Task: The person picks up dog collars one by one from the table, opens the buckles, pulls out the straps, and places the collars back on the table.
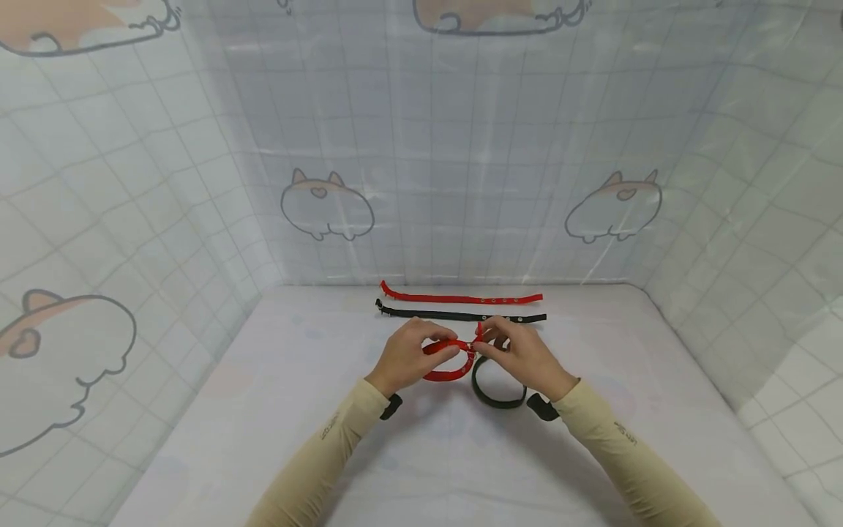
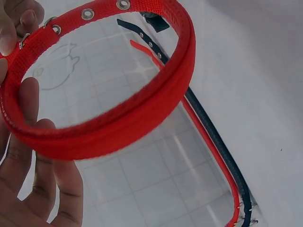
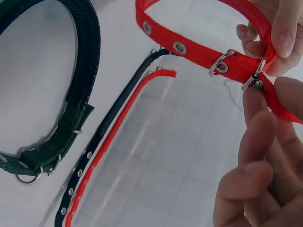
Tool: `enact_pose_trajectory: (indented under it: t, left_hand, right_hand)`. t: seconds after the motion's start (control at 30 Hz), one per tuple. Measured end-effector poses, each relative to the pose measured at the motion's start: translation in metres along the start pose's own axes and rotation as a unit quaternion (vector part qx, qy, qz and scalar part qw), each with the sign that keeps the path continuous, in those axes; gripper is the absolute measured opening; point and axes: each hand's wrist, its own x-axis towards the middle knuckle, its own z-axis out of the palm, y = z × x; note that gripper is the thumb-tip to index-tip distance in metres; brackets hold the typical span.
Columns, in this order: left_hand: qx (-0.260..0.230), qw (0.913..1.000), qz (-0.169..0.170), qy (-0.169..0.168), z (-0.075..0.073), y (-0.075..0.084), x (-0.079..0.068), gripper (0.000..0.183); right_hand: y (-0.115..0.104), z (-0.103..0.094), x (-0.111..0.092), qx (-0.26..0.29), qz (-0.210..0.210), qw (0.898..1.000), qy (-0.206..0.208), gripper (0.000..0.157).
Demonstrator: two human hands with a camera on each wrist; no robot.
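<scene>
Straps (image 1: 441, 298) lie behind the held collar (image 1: 446, 376) — second collar (image 1: 498, 403) right.

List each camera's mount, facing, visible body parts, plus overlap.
Head: on the head, facing forward and down at the red collar; left hand, right hand, sleeves show.
Left wrist: on that wrist, facing the red collar; fingers show at left.
Right wrist: on that wrist, facing the buckle, green collar at left; fingers show at right.
Wrist views share red collar, red strap, black strap.
</scene>
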Motion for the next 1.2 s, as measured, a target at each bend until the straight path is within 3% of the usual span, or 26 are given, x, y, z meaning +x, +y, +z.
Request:
enact_pose_trajectory:
  t: [0.3,0.57,0.73,1.0,1.2]
  left_hand:
    - [0.026,0.9997,-0.003,0.002,0.002,0.003,-0.002,0.023]
    - [0.06,0.9974,0.04,0.003,0.008,0.007,0.001,0.017]
    - [0.093,0.995,0.037,0.005,0.014,0.008,0.004,0.017]
    - [0.096,0.995,0.026,-0.008,0.017,0.008,0.005,0.015]
    - [0.096,0.9945,0.042,0.0,0.018,0.008,0.006,0.013]
  right_hand:
    - [-0.004,0.003,-0.002,-0.003,0.009,1.0,0.014,0.023]
    - [-0.006,0.006,-0.003,-0.003,0.008,0.999,0.038,0.025]
    - [-0.007,0.008,-0.004,-0.002,0.008,0.999,0.043,0.024]
    - [-0.005,0.01,-0.004,0.006,0.011,0.999,0.039,0.02]
    - [-0.005,0.012,-0.005,0.027,0.014,0.999,0.038,0.02]
